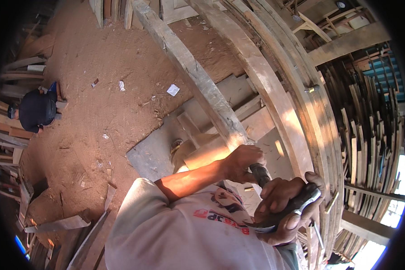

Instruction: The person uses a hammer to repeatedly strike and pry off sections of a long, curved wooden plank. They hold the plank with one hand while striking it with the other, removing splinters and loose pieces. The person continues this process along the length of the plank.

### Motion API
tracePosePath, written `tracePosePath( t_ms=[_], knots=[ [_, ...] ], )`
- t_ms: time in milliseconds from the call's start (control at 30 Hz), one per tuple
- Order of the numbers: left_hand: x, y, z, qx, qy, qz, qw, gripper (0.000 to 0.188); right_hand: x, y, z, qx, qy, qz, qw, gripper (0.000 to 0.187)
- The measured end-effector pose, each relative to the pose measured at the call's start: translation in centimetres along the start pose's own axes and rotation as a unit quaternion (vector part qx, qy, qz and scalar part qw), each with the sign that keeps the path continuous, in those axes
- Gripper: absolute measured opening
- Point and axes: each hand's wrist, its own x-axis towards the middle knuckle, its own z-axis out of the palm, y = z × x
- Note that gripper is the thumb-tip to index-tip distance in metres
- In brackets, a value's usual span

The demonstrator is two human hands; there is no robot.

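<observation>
My left hand [245, 162] is closed around a dark, rounded handle [259, 174]. Close beside it on the right, my right hand [285, 198] grips a dark tool with a shiny metal end [307, 196]. I cannot make out the tool's kind, nor whether the handle is part of it, because my fingers cover the middle. Both hands are in front of my light printed shirt [189, 229]. Just beyond my left hand, the near end of a long squared timber [198, 83] catches sunlight. A thin metal rod [318, 236] shows below my right hand.
Long, thick wooden beams [274, 94] run along my right, with a small yellow-ended object [311, 89] on them. Many upright boards [364, 130] stand farther right. At the far left, a person in dark clothes [38, 110] bends near stacked wood. Offcuts [60, 223] lie on the brown dirt floor [94, 148].
</observation>
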Motion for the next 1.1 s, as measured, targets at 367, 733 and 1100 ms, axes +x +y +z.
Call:
tracePosePath(
  t_ms=[367, 733, 1100],
  knots=[
    [-2.3, 0.5, -0.4, -0.034, -0.047, 0.015, 0.998, 0.042, -4.6, 3.7, 0.0, 0.047, -0.125, -0.195, 0.972, 0.076],
    [-1.4, 2.1, -1.0, 0.0, -0.096, -0.017, 0.995, 0.035, -5.6, 3.4, -1.1, 0.003, -0.067, -0.178, 0.982, 0.079],
    [5.1, 5.7, 3.5, 0.081, -0.152, 0.079, 0.982, 0.051, -6.5, -7.5, -7.2, -0.042, 0.106, -0.066, 0.991, 0.088]
  ],
)
